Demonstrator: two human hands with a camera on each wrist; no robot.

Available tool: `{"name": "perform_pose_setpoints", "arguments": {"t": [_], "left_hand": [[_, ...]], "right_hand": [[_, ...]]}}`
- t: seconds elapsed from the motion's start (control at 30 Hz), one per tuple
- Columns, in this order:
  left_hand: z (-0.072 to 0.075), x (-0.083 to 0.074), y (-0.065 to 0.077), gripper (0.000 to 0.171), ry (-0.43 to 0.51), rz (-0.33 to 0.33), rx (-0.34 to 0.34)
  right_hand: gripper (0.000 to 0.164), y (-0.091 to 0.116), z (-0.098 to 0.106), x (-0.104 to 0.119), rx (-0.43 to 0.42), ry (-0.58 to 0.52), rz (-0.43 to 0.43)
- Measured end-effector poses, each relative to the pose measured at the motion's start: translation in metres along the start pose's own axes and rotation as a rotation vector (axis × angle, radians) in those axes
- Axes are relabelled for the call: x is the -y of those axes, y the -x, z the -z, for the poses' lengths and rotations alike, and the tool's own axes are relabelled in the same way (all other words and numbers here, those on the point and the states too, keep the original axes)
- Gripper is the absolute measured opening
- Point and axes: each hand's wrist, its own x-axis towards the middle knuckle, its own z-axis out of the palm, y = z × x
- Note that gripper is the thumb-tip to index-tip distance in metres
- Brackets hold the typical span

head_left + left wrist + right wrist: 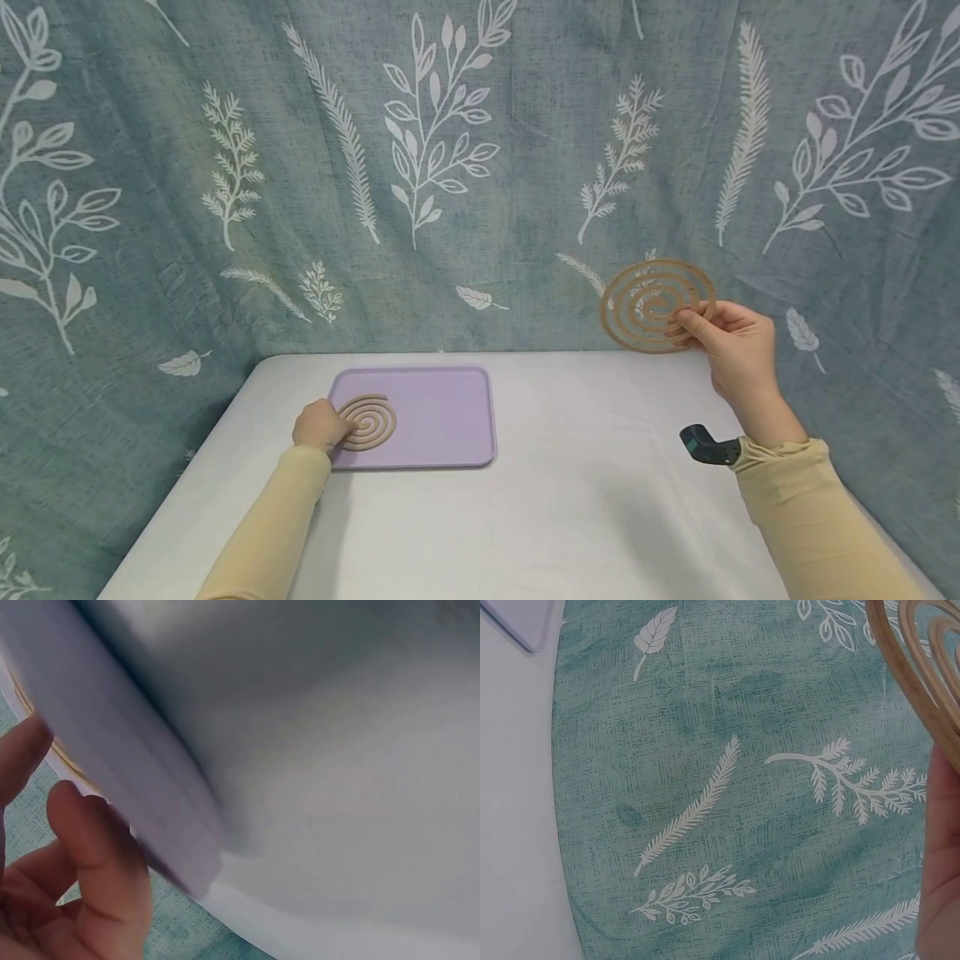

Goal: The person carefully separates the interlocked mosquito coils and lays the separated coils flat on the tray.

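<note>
- Head view: the right hand [738, 346] is raised above the right side of the white table [570, 500] and pinches a flat wooden spiral disc [657, 305] by its lower right edge, holding it upright in front of the leaf-patterned curtain [465, 167].
- The left hand [321, 425] rests at the left edge of the lilac tray [450, 417], its fingers touching a second spiral coil [367, 422] that lies flat in the left part of the tray. I cannot tell if the fingers grip the coil or only touch it.
- The two coils are well apart, with bare table between them.
- A dark wrist device [708, 446] sits on the right sleeve.
- Left wrist view: blurred, it shows the tray rim [135, 787] just beside loosely curled fingers [105, 855].
- Right wrist view: the disc edge [922, 675] stands before the curtain [727, 787].
</note>
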Motion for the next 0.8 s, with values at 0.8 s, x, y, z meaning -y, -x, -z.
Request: {"name": "perform_pose_setpoints", "arguments": {"t": [0.8], "left_hand": [[0.042, -0.035, 0.077, 0.032, 0.406, -0.243, 0.047]], "right_hand": [[0.011, 0.000, -0.054, -0.014, -0.015, 0.521, 0.460]]}}
